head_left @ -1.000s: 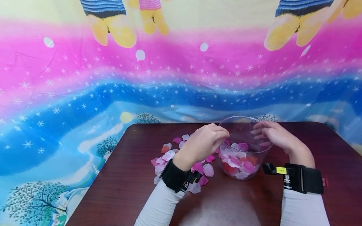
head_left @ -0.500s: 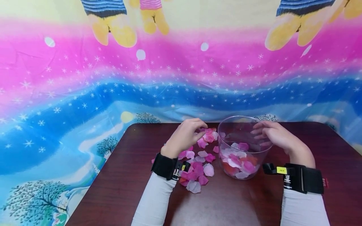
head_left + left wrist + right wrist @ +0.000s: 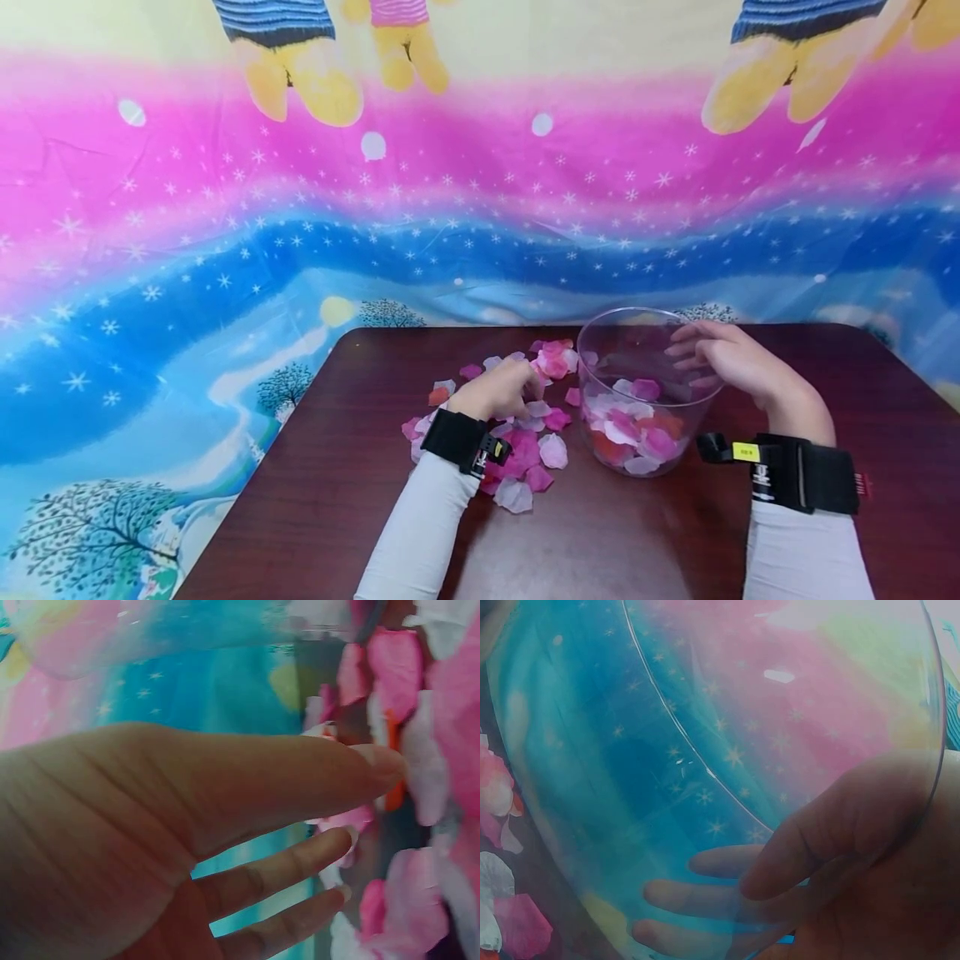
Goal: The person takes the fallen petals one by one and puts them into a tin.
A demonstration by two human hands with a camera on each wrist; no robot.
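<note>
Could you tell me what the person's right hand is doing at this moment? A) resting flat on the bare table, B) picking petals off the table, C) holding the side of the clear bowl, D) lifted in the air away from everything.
C: the right hand is curled around the far-right side of the clear bowl, with its fingers seen through the wall in the right wrist view, while the left hand is down among the loose petals.

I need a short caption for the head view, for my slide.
Left hand reaches into loose petals while right hand holds clear bowl.
</note>
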